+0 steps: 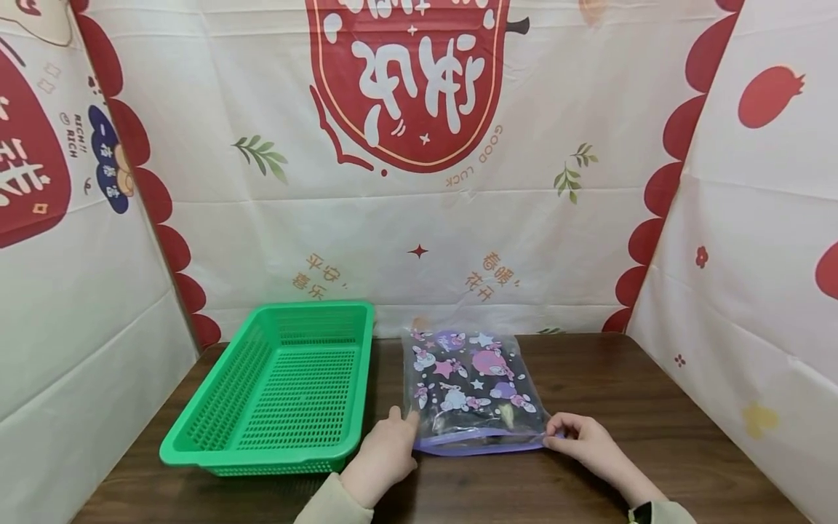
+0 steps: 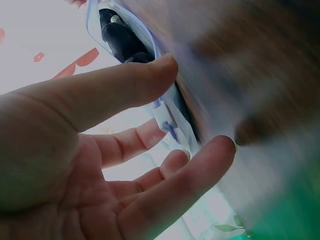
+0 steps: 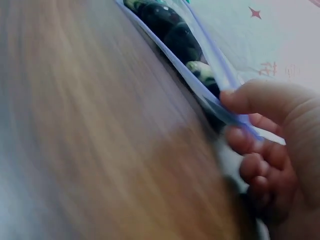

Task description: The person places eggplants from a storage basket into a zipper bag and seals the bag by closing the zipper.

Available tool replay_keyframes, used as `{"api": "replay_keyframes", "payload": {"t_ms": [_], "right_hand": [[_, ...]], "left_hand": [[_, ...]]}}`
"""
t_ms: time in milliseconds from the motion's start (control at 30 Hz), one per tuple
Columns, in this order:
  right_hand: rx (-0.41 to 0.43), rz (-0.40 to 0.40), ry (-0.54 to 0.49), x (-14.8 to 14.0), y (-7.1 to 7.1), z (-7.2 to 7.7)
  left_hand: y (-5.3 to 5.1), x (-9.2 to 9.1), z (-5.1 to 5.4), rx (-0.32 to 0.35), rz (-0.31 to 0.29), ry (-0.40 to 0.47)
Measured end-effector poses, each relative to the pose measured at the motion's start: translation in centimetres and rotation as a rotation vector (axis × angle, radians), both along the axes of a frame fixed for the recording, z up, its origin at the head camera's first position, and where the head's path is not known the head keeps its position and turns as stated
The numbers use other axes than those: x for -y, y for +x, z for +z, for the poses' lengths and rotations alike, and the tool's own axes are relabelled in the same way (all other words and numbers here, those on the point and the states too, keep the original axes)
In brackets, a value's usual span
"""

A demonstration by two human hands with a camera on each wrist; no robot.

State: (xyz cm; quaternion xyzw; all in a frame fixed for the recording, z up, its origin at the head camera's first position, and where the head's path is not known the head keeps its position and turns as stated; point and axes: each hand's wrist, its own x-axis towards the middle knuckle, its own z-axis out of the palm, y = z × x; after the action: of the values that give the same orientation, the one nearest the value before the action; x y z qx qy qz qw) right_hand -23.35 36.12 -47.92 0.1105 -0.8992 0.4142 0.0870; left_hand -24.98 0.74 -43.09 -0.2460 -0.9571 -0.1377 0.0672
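1. Behind basket & out to both sides of it: white cloth (image 1: 419, 218) w/ red scalloped edging, leaf prints & lettering.
2. Under basket: dark brown wood-look tabletop (image 1: 484, 495), running on to its R.
3. Landmark = green plastic basket (image 1: 262, 459): slatted base, nothing visible inside, upright on tabletop.
4. Just R of basket, a bit apart from it: clear zip bag (image 1: 465, 378), lying flat-ish on tabletop, printed w/ pink, purple & white stars and cartoon figs. Mouth faces the person & gapes partway.
5. Next to basket's near R corner, b/w it and bag: L hand (image 1: 386, 447). Fingers spread, thumb apart from them, at bag's L edge; can't tell if they touch it.
6. Well R of basket, at bag's far R corner: R hand (image 1: 585, 440). Thumb & index pinch the bag's edge; other fingers curled.
7. Near R of basket: L sleeve (image 1: 334, 502), light-coloured; matching R sleeve (image 1: 668, 509) far R.
8. R of basket, along bag mouth: purple zip strip (image 1: 481, 450).
9. R of basket, inside bag: dark rounded items (image 3: 172, 37), some w/ pale patches; ID unclear.
10. Basket-side end of strip: small white slider (image 2: 164, 116), near L fingers.
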Motion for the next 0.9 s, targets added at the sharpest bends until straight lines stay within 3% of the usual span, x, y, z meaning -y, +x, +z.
{"api": "replay_keyframes", "payload": {"t_ms": [167, 433, 600, 767, 900], "right_hand": [[-0.025, 0.056, 0.145, -0.1, 0.2, 1.6], [-0.117, -0.009, 0.400, 3.7, 0.8, 5.0], [-0.109, 0.157, 0.453, 8.2, 0.6, 6.9], [-0.004, 0.373, 0.414, 13.6, -0.4, 7.8], [0.035, 0.412, 0.412, 16.7, -1.3, 8.0]], "left_hand": [[-0.1, 0.1, -0.4, 0.016, -0.002, -0.004], [-0.3, 0.3, -0.4, -0.055, -0.050, -0.021], [-0.3, 0.3, -0.3, -0.101, -0.059, -0.019], [-0.5, 0.3, -0.5, -0.126, -0.046, -0.024], [-0.5, 0.2, -0.6, -0.188, -0.056, -0.020]]}}
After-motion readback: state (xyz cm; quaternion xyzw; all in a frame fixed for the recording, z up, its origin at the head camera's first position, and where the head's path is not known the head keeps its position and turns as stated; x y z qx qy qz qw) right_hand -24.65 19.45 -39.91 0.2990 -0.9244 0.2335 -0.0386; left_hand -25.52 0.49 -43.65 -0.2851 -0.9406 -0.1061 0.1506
